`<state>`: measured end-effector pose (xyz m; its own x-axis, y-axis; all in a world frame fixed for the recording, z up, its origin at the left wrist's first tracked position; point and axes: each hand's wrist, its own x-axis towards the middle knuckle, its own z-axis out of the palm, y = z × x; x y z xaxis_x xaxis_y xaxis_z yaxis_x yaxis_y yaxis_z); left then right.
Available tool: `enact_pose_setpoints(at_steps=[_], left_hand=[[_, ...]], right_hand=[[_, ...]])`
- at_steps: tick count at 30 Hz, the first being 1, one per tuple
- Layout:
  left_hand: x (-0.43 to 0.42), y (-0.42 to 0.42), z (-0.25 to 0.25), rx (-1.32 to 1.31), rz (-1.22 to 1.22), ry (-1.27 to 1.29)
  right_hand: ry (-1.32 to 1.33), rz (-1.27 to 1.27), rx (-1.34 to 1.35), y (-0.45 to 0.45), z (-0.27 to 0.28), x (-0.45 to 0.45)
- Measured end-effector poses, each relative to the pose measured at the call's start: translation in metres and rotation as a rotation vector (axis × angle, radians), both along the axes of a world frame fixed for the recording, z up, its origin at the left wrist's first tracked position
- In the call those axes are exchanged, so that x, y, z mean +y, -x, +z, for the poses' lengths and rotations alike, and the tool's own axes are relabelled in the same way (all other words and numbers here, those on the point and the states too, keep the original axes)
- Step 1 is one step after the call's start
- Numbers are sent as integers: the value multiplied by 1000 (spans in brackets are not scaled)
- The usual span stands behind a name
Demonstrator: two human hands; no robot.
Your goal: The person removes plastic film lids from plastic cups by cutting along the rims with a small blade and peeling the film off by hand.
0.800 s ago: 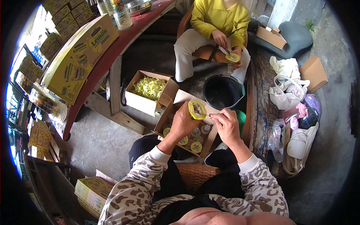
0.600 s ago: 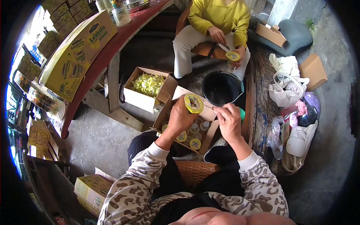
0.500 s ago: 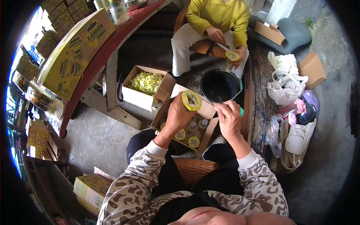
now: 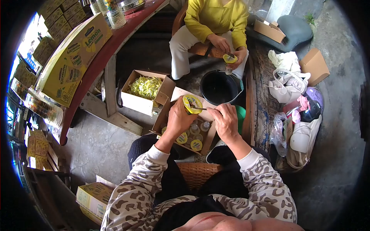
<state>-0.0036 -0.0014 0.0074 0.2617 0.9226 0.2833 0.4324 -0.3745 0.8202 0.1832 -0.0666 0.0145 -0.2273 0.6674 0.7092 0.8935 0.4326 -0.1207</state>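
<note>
My left hand (image 4: 179,120) is wrapped round a drink cup with a yellow printed lid (image 4: 192,103), held up over an open carton. Pinched in the fingers of my right hand (image 4: 225,122) is a thin metal blade (image 4: 200,108), its tip lying against the lid; its exact kind is too small to tell. Below, the open carton (image 4: 210,141) holds several cups, some with yellow lids (image 4: 196,144) and some that look clear on top. The cup's lower body is hidden by my left hand.
A person in a yellow top (image 4: 216,23) sits opposite, holding another yellow-lidded cup (image 4: 230,58). Between us stand a black bucket (image 4: 219,89) and a box of yellow strips (image 4: 145,87). A red-edged table (image 4: 92,73) with lemon cartons curves along the left; bags (image 4: 289,90) lie right.
My right hand has moved left, bringing the blade onto the lid. The cup has shifted slightly left and tilted. Across from me, the person's hands have moved on their cup.
</note>
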Motion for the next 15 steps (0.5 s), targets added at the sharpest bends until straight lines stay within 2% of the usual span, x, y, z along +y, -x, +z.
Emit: enact_pose_setpoints(at_steps=[8, 10, 15], left_hand=[[5, 7, -6, -20, -46, 115], [12, 10, -14, -66, -186, 203], [12, 10, -12, -24, -166, 188]], right_hand=[[-6, -3, -20, 4, -4, 1], [-7, -10, -26, 5, -3, 1], [27, -7, -24, 3, -3, 1]])
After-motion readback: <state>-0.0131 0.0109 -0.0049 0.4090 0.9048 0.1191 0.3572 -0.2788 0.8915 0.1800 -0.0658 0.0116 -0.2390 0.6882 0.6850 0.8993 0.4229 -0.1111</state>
